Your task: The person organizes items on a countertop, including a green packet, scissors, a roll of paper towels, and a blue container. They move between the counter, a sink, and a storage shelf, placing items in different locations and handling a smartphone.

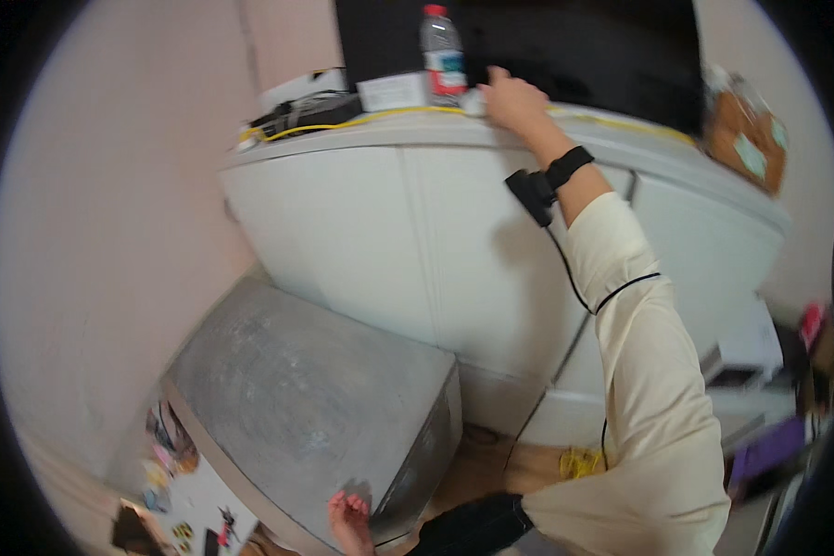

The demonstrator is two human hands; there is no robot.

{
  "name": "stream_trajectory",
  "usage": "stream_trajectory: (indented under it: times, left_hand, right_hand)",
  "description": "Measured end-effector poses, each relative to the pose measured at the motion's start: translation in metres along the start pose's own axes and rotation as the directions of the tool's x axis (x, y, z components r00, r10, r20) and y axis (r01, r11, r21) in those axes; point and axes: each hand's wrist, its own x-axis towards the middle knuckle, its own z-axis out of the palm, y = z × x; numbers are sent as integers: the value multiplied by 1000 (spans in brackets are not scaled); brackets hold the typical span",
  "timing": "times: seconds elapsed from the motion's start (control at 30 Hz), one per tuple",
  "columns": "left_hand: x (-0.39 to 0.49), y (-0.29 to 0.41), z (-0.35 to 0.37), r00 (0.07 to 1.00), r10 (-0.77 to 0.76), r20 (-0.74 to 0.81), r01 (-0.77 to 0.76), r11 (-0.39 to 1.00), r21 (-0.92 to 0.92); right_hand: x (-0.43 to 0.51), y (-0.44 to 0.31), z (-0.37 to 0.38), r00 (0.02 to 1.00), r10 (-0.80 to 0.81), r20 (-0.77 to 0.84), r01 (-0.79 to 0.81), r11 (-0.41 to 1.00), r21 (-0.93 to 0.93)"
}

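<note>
My right hand [518, 101] reaches to the front of a white cabinet's top [361, 131], before a dark television screen [570, 55]. A small white object [474, 103] shows beside its fingers; blur hides whether they grip it. Just left of that stands an upright plastic bottle [445, 59] with a red cap and a label. Along the top's front edge a yellow cable [333, 126] runs and passes behind or under the hand. My left hand [349, 514] is low in view over the near edge of a grey box-like stand [299, 375], fingers loosely curled, nothing seen in them.
A small white box [391, 92] and a black device with cables [320, 111] sit left of the bottle. At the right end is a brown bag [747, 142]. A black cable [566, 260] hangs from my right wrist strap. Yellow cable [580, 462] lies bundled on the floor.
</note>
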Motion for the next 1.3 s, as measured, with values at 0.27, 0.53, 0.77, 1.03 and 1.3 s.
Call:
stream_trajectory:
  times: [0.27,0.53,0.77,1.03,1.3]
  left_hand:
    - [27,6,86,941,-256,221,197,946,258]
    - [14,-118,99,463,-752,470,441,655,613]
    - [-165,-200,164,22,-899,437,263,427,865]
    - [-320,-334,149,-205,-957,207,201,166,965]
    - [-528,-399,225,-249,-950,187,41,183,982]
  right_hand:
    - [-465,-5,-35,980,-196,-41,198,926,321]
    - [-1032,-57,-342,-352,918,186,-696,-123,-708]
    - [-1169,-287,-496,-775,564,-284,-423,-798,-430]
    - [-1282,-274,-488,-696,637,331,-687,-458,-564]
    - [-1315,28,-647,-632,764,-130,-676,-625,-390]
